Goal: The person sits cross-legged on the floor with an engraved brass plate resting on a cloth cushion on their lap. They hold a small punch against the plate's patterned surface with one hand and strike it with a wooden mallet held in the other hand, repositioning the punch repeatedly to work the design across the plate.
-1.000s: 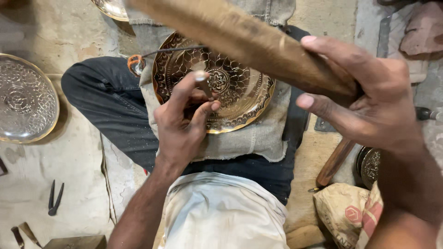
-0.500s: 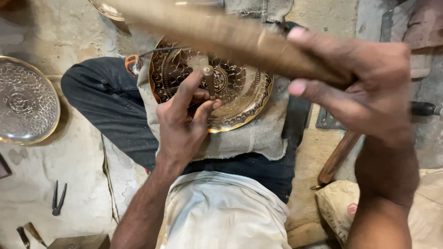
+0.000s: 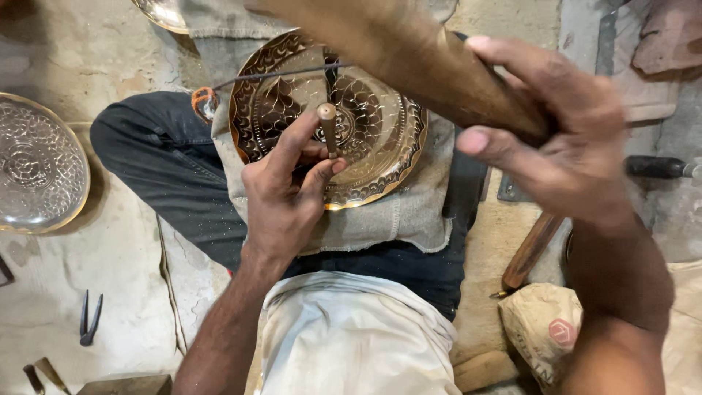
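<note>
left hand [image 3: 281, 197] grips punch [image 3: 327, 128] on brass plate [image 3: 380, 139]; right hand [image 3: 563, 139] clasps mallet [image 3: 409, 51]

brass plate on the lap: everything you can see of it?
The brass plate is round, golden and shiny, with a scalloped rim and dense chased leaf-like patterns around a central medallion. It lies roughly flat on a grey cloth over the person's lap. The left hand rests on its near edge, holding a small punch upright on it. A wooden mallet, gripped by the right hand, hides its upper right.

Silver embossed plate [image 3: 36, 172] on floor at left; small pliers [image 3: 89, 319] below it; printed sack [image 3: 545, 333] at right; dark-handled tool [image 3: 658, 167] beyond
</note>
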Demonstrator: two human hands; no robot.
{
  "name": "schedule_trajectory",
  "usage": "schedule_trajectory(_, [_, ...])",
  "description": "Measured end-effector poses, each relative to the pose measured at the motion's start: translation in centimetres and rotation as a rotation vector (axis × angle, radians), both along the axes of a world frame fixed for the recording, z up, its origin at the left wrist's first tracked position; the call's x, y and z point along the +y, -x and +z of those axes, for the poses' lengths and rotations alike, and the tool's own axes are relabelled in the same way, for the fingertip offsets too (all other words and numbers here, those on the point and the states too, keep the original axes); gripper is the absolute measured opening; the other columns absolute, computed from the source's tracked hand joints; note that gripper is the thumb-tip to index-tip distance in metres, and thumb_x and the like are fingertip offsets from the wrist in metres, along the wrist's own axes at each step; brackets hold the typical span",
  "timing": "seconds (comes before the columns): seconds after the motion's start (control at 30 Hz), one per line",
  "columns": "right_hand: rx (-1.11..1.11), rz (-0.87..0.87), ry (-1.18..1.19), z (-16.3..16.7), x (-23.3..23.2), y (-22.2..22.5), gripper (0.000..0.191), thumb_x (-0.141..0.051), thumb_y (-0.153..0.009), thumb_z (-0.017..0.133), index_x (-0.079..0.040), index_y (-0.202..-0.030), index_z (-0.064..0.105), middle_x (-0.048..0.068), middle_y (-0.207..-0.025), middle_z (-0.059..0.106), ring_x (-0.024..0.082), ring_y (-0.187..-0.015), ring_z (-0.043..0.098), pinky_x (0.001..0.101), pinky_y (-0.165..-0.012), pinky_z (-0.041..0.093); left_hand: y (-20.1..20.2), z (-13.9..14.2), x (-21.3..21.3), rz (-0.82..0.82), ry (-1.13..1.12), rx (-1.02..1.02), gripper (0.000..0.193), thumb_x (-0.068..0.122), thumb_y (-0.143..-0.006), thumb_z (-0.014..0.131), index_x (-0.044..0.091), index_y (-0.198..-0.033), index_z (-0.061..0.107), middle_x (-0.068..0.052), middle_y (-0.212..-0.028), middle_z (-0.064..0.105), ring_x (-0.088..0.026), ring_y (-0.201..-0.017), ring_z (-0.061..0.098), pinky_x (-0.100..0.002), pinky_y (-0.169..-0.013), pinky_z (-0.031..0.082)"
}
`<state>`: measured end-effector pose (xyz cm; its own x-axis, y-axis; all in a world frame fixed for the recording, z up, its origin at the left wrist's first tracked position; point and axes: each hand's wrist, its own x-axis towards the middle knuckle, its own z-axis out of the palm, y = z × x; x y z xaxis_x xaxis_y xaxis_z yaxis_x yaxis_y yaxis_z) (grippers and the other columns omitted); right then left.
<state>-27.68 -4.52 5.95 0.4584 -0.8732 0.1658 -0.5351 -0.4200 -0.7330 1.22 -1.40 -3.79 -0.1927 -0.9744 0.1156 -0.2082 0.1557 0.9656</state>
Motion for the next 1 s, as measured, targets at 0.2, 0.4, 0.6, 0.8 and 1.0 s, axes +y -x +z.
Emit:
schedule_trajectory(0.2, [0.027, -0.049, 0.006, 0.3, 0.5, -0.5, 0.048, -0.021, -0.102, 0.081, -0.002, -0.140, 0.061, 0.012, -0.100, 0.075, 0.010, -0.075, 0.069, 0.0249, -0.066, 0.055, -0.1, -0.2, 0.0, -0.014, 0.020, -0.005, 0.063, -0.017, -0.096, 0.063, 0.011, -0.151, 0.051, -0.013, -0.111, 0.075, -0.016, -0.100, 0.078, -0.026, -0.088, 0.068])
schedule_trajectory(0.4, [0.017, 0.005, 0.061, 0.0, -0.1, -0.4, 0.049, -0.024, -0.098, 0.079, -0.003, -0.139, 0.060, 0.012, -0.097, 0.075, 0.009, -0.066, 0.065, 0.0223, -0.053, 0.053, -0.2, -0.3, 0.0, -0.017, 0.010, -0.010, 0.062, -0.017, -0.095, 0.062, 0.010, -0.149, 0.053, -0.013, -0.111, 0.075, -0.017, -0.101, 0.079, -0.028, -0.089, 0.068])
schedule_trajectory(0.6, [0.115, -0.019, 0.062, -0.2, 0.3, -0.8, 0.051, -0.029, -0.101, 0.078, -0.007, -0.142, 0.057, 0.013, -0.097, 0.076, 0.010, -0.066, 0.068, 0.0239, -0.058, 0.056, -0.1, -0.2, -0.2, -0.014, 0.036, -0.027, 0.062, -0.018, -0.093, 0.062, 0.008, -0.148, 0.055, -0.015, -0.113, 0.074, -0.017, -0.099, 0.076, -0.028, -0.089, 0.069])
schedule_trajectory(0.8, [0.176, 0.062, 0.051, -0.4, 0.4, 0.2, 0.053, -0.030, -0.094, 0.076, -0.008, -0.139, 0.059, 0.015, -0.098, 0.077, 0.011, -0.062, 0.067, 0.0258, -0.052, 0.054, -0.2, 0.1, -0.2, -0.012, 0.037, -0.049, 0.060, -0.017, -0.094, 0.065, 0.008, -0.147, 0.054, -0.013, -0.110, 0.075, -0.016, -0.099, 0.078, -0.027, -0.087, 0.067])
schedule_trajectory(1.0, [0.122, 0.011, -0.063, -1.6, 1.0, 1.1, 0.055, -0.030, -0.094, 0.076, -0.008, -0.141, 0.059, 0.010, -0.089, 0.076, 0.006, -0.056, 0.064, 0.0252, -0.049, 0.049, -0.2, 0.1, -0.2, 0.004, -0.037, -0.035, 0.058, -0.016, -0.095, 0.065, 0.008, -0.147, 0.055, -0.012, -0.103, 0.075, -0.014, -0.094, 0.078, -0.027, -0.083, 0.065])
